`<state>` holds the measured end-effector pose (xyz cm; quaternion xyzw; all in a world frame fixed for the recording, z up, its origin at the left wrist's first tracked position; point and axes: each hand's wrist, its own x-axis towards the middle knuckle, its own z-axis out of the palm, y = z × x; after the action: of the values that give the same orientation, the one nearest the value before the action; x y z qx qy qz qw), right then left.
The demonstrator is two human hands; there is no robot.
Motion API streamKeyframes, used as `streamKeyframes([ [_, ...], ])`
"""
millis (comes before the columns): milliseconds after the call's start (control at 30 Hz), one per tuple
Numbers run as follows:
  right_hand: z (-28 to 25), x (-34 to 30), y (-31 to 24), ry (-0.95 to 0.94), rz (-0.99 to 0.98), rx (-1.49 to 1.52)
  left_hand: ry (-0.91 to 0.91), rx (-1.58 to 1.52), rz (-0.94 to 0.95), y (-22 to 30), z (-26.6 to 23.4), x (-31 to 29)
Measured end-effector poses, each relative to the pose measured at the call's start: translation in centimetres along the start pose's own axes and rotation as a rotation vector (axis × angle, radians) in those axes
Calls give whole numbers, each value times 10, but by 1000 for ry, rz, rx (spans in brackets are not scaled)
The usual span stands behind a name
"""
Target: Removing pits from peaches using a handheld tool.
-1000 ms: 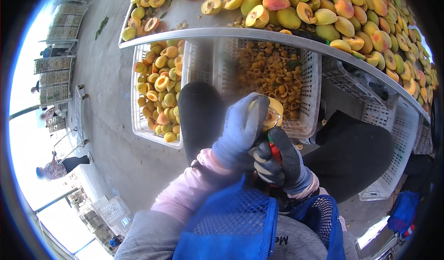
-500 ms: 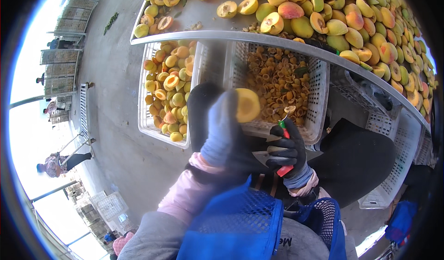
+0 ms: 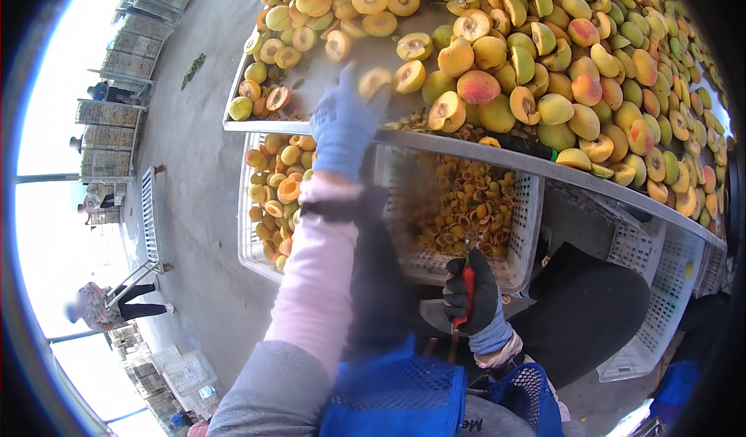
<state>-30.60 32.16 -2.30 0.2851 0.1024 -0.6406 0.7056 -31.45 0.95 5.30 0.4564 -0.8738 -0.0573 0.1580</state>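
Note:
My left hand (image 3: 342, 122), in a blue-grey glove and blurred by motion, reaches over the table. Its fingers close around the edge of a halved yellow peach (image 3: 374, 83), which is also smeared. More cut halves lie beside it, such as one peach half (image 3: 409, 76) with its cut face up. Lower right, my right hand (image 3: 474, 293) in a black-and-blue glove is wrapped around a pitting tool (image 3: 468, 285) with a red handle. The tool's small metal end points up toward a crate of scooped-out peach pieces (image 3: 474, 212).
A metal-edged table (image 3: 497, 153) carries a big heap of peaches (image 3: 590, 72). Under its edge, a white crate (image 3: 250, 243) holds peach halves, left of the scraps crate (image 3: 527, 231). Empty white crates (image 3: 660, 282) stand at right. A person (image 3: 109, 305) is far left.
My left hand has moved up from above the crates to the table; the half it held earlier is no longer in it. My right hand keeps the tool. The view has tilted up.

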Motion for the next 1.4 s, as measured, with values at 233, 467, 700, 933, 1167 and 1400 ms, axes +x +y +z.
streamKeyframes([
  [233,30,0,-8,424,-272,-244,-71,-280,276,5,11,18],
  [467,71,-10,-14,276,-530,-629,-717,-719,564,47,-43,-113],
  [700,52,-2,11,145,-609,-527,-556,-1484,-153,55,-24,-185],
  [933,59,-25,16,246,-945,-1662,-267,-1380,-306,48,-5,-202],
  [1167,49,-26,24,327,-963,-1761,-201,-1315,-208,57,-23,-200],
  [1400,16,-21,33,172,-1212,-1871,-295,-1094,-95,43,-21,-202],
])
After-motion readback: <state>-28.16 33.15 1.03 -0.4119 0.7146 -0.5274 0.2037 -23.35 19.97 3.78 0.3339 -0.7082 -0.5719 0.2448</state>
